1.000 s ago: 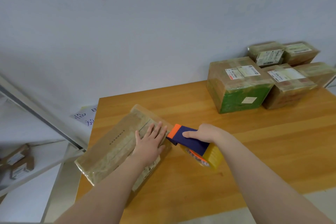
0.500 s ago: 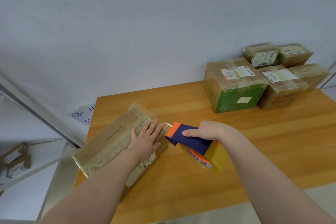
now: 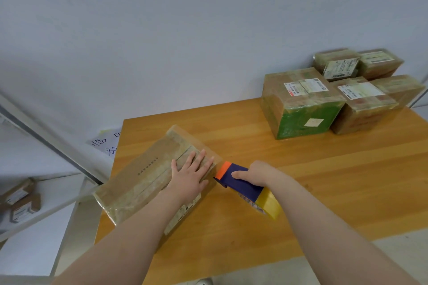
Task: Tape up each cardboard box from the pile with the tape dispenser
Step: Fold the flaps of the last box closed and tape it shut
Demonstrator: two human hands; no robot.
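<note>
A flat cardboard box (image 3: 152,176) lies on the worktop (image 3: 301,192), left hand (image 3: 188,174) pressing it with straight spread fingers, right hand (image 3: 253,173) gripping the tape dispenser (image 3: 240,184) just beside the box's right end

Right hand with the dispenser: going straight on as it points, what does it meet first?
The right hand would probably drive its tape dispenser into the end of the flat cardboard box first, beside the left hand resting on it; depth unclear.
</note>
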